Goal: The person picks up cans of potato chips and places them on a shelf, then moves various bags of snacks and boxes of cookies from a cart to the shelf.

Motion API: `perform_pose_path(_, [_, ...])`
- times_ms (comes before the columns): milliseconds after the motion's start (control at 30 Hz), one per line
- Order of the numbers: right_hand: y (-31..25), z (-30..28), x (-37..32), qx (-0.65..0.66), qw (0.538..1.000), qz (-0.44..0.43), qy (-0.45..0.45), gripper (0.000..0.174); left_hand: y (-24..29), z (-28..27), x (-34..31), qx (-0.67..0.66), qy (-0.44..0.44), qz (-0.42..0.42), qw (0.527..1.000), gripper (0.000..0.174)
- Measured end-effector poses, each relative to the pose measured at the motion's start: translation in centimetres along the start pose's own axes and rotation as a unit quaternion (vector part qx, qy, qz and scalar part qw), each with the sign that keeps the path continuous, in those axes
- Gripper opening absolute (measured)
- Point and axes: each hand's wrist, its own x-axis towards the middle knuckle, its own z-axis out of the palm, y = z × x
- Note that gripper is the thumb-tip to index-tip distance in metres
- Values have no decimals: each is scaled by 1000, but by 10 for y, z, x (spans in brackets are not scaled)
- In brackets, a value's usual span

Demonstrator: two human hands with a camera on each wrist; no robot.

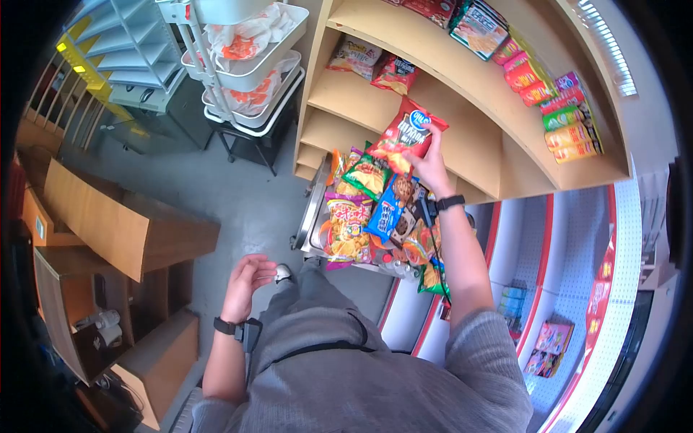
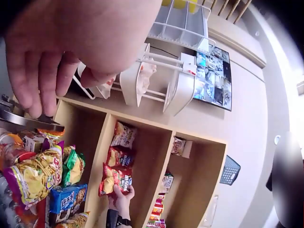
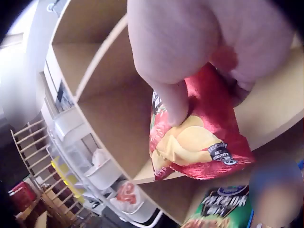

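My right hand [image 1: 427, 160] grips a red chip bag [image 1: 406, 135] and holds it up in front of the wooden shelf unit [image 1: 462, 130]. In the right wrist view the thumb lies across the red chip bag [image 3: 199, 137], over its picture of yellow chips. The left wrist view shows the right hand [image 2: 121, 197] with the same red chip bag [image 2: 114, 179] at a lower shelf bay. My left hand [image 1: 249, 278] hangs free beside my hip, its fingers [image 2: 45, 80] loosely curled around nothing. Below the raised bag, a metal cart [image 1: 310, 209] is heaped with snack bags [image 1: 364, 213].
Two snack bags [image 1: 375, 63] lie on an upper shelf, and more packets [image 1: 556, 101] line the shelf's right side. A white tiered trolley [image 1: 245, 61] stands left of the shelves. Wooden counters [image 1: 108, 224] lie to my left. A curved white display rack [image 1: 577, 303] is at right.
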Motion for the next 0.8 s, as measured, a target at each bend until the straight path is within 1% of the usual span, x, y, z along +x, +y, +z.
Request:
perform_pose_path(33, [22, -4, 24, -29, 999, -12, 5, 86, 1, 3, 1, -4, 19, -4, 1000, 31])
perform_pose_path(100, [32, -4, 61, -30, 1000, -7, 2, 86, -6, 7, 5, -14, 39, -5, 999, 30])
perform_pose_path(167, [49, 3, 100, -30, 1000, -3, -7, 85, -11, 17, 9, -9, 70, -25, 997, 32])
perform_pose_path(233, [73, 13, 131, -79, 993, -89, 20, 87, -16, 23, 12, -17, 91, -37, 995, 31])
perform_pose_path(267, [85, 17, 145, -63, 997, -51, 15, 87, -18, 27, 12, -22, 106, -36, 993, 31])
perform_pose_path(300, [99, 19, 157, -70, 996, -47, 8, 89, -20, 29, 12, -27, 120, -38, 992, 30])
perform_pose_path(367, [118, 22, 175, -92, 995, -39, 8, 87, -23, 31, 11, -32, 134, -46, 989, 30])
perform_pose_path(400, [124, 24, 180, -87, 995, -40, 1, 87, -23, 32, 10, -42, 143, -45, 988, 29])
perform_pose_path(467, [130, 27, 185, -157, 985, -52, 57, 85, -25, 31, 10, -54, 157, -44, 985, 29])
perform_pose_path(533, [131, 30, 189, -165, 983, -53, 59, 85, -31, 31, 13, -59, 184, -43, 980, 28])
perform_pose_path(600, [131, 33, 186, -175, 981, -50, 63, 85, -25, 39, 16, -57, 187, -44, 980, 28])
perform_pose_path(667, [129, 38, 183, -193, 975, -62, 94, 85, -17, 49, 22, -57, 191, -41, 979, 28])
perform_pose_path(733, [131, 40, 180, -189, 975, -61, 100, 86, -12, 57, 26, -55, 163, -26, 985, 28])
perform_pose_path(800, [133, 39, 176, -187, 975, -59, 109, 87, -10, 61, 28, -48, 153, -22, 987, 28])
